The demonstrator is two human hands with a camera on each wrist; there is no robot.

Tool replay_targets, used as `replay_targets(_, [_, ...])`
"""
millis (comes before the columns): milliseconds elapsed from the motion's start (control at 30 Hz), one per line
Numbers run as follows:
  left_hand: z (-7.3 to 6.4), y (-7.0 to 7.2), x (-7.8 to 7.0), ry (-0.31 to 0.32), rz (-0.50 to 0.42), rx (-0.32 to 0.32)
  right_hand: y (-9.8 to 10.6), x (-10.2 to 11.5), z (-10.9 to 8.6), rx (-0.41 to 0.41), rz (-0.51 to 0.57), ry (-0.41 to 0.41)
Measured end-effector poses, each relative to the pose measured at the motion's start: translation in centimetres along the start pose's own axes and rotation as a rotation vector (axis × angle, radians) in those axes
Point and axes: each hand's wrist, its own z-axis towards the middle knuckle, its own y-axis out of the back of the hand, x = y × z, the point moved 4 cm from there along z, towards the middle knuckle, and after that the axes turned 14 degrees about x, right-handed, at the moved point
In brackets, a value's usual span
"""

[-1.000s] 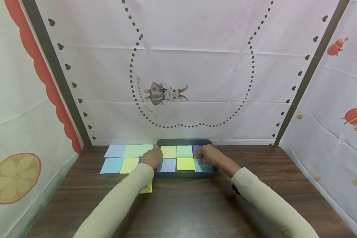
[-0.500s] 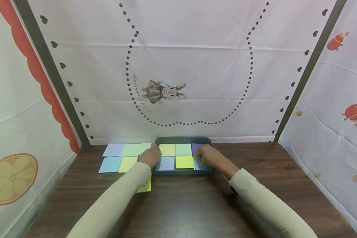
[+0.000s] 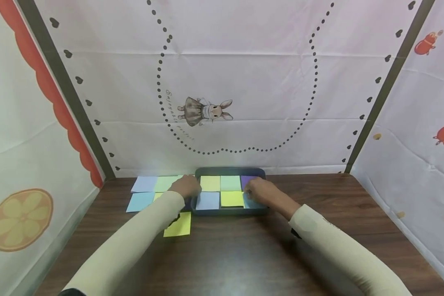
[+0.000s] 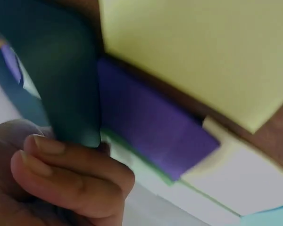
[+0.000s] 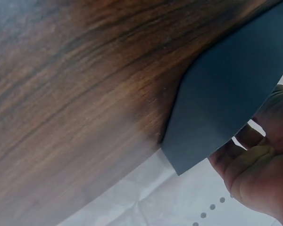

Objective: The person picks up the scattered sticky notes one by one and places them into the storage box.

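A dark blue-grey tray (image 3: pixel 229 170) stands at the table's back edge with two rows of square paper notes in it. They include a pale yellow note (image 3: pixel 210 183), a mint note (image 3: pixel 230 183), a lavender-blue note (image 3: pixel 208 200) and a bright yellow note (image 3: pixel 232 199). My left hand (image 3: pixel 186 186) grips the tray's left end, its fingers (image 4: pixel 75 183) curled by the dark wall. At the right end, my right hand (image 3: pixel 262 192) reaches over the wall with bent fingers, above a purple note (image 3: pixel 246 181) and a blue note (image 3: pixel 251 202). I cannot tell whether it holds anything.
Left of the tray lie more notes, among them a lavender one (image 3: pixel 144 184), a light blue one (image 3: pixel 140 201) and a purple one (image 4: pixel 146 117). A separate yellow note (image 3: pixel 179 225) lies nearer the front. A printed cloth (image 3: pixel 266 90) rises behind the table (image 3: pixel 237 255).
My left hand and forearm have shifted slightly left and back, uncovering more of the front yellow note. My right hand stays at the tray's right end. The head view has shifted slightly.
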Motion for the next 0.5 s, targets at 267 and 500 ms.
replay_targets(267, [-2.4,5.3,3.9,-0.024,-0.083,0.014,1.1,-0.4,-0.5,-0.155,-0.036,-0.015])
replay_targets(500, [-1.9,8.1,11.7,0.131,-0.041,-0.146,1.6,-3.4,-0.1,-0.301,0.003,-0.297])
